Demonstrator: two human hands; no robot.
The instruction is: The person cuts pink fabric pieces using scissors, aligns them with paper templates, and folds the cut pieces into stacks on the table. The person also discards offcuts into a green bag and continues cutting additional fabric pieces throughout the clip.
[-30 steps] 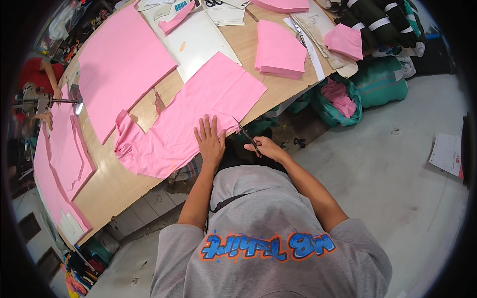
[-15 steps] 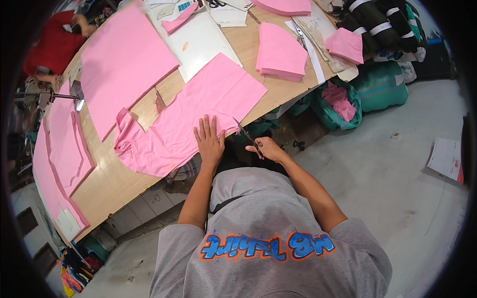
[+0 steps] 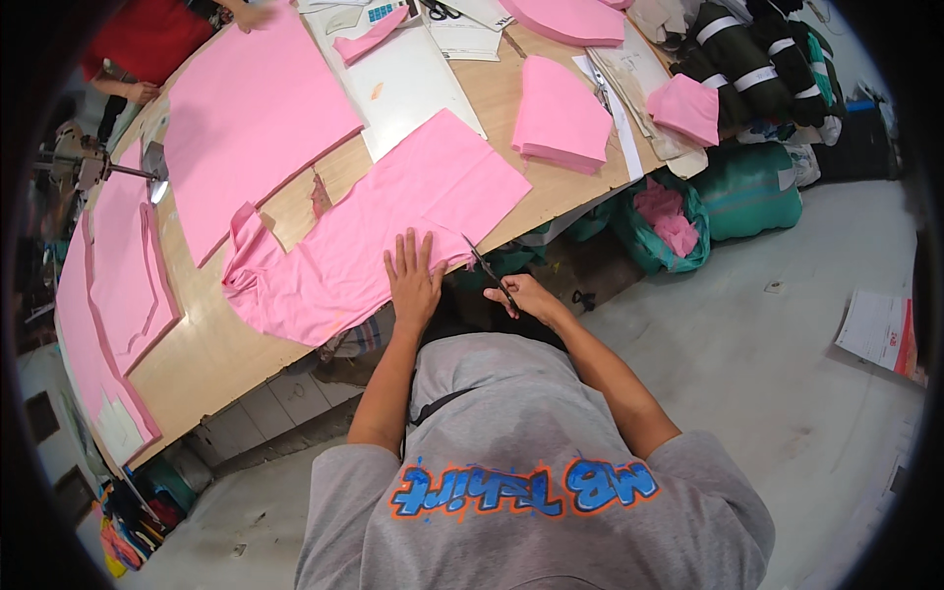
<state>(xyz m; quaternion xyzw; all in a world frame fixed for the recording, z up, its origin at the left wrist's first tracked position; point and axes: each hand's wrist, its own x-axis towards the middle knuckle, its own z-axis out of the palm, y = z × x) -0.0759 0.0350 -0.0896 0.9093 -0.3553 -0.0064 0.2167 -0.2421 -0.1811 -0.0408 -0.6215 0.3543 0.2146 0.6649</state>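
co-worker in red (image 3: 147, 44) nearer table's far end

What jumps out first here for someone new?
Pink fabric everywhere: a large pink fabric sheet hangs over the near edge of the wooden cutting table, with a folded pink stack further back. The left hand presses the sheet flat while the right hand works scissors at its edge.

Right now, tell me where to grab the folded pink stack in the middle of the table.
Take the pink stack by its near lower edge, coming from the person's side of the table. That edge shows the layers squared up, with bare wood in front of it. A white strip and papers crowd its right side, so a pinch there would catch them too.
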